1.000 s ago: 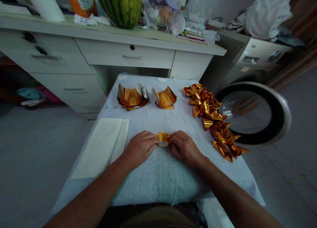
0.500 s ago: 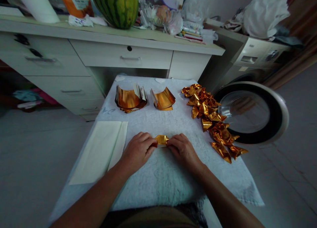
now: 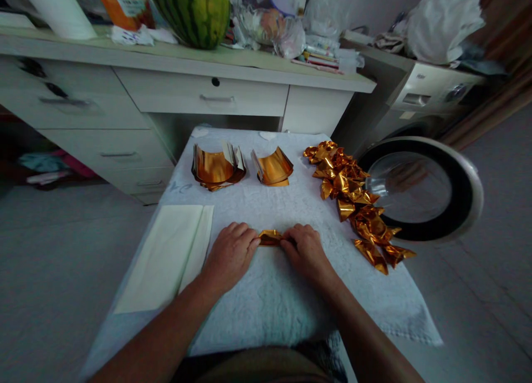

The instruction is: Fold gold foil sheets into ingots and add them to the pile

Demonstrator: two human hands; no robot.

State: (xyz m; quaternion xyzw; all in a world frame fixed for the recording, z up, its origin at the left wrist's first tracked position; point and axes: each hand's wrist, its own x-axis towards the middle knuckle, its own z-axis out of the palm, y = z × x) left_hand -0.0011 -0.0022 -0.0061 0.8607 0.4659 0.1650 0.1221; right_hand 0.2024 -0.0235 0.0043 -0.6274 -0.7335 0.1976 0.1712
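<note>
A small piece of folded gold foil paper (image 3: 270,238) lies between my hands over the cloth-covered table. My left hand (image 3: 235,252) pinches its left end, and my right hand (image 3: 304,251) pinches the right end; the fingertips are partly hidden. Beyond them stand two stacks of curved gold foil sheets, a larger left stack (image 3: 216,168) and a smaller right stack (image 3: 272,166). To the right is a heap of folded gold foil pieces (image 3: 348,187) with pointed ends. A pale folded paper sheet (image 3: 160,255) rests left of my left hand.
White drawers (image 3: 208,95) and a counter edge (image 3: 183,60) stand behind the table (image 3: 266,316). On the counter sit a cut watermelon (image 3: 193,17), an orange packet (image 3: 127,6) and plastic bags. A washing machine's round door (image 3: 469,189) hangs open at the right.
The gold foil between my hands has turned or folded over, from a flat bright face to a darker, narrower shape with a raised edge. Both hands stay at its ends.
</note>
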